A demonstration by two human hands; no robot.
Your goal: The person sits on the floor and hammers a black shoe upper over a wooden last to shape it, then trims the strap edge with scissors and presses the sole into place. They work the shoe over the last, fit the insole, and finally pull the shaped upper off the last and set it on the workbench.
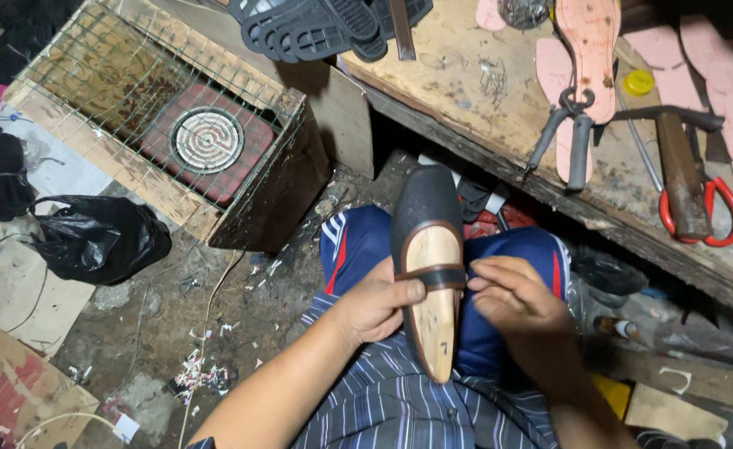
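Observation:
A black shoe upper (424, 204) with brown trim sits stretched over a wooden last (434, 287), resting on my lap with the toe pointing away from me. My left hand (375, 306) grips the last from the left side, thumb pressed on the black strap (433, 276) that crosses it. On the right, my right hand (512, 295) pinches the other end of that strap with its fingertips. Both hands touch the shoe.
A wooden workbench (466, 91) ahead holds pink insoles (592, 41), pliers (566, 137), a hammer (681, 170), red-handled scissors (711, 216) and black soles (316, 29). At left, a wire-covered wooden box holds a round electric heater (207, 140). A black plastic bag (100, 237) lies on the littered floor.

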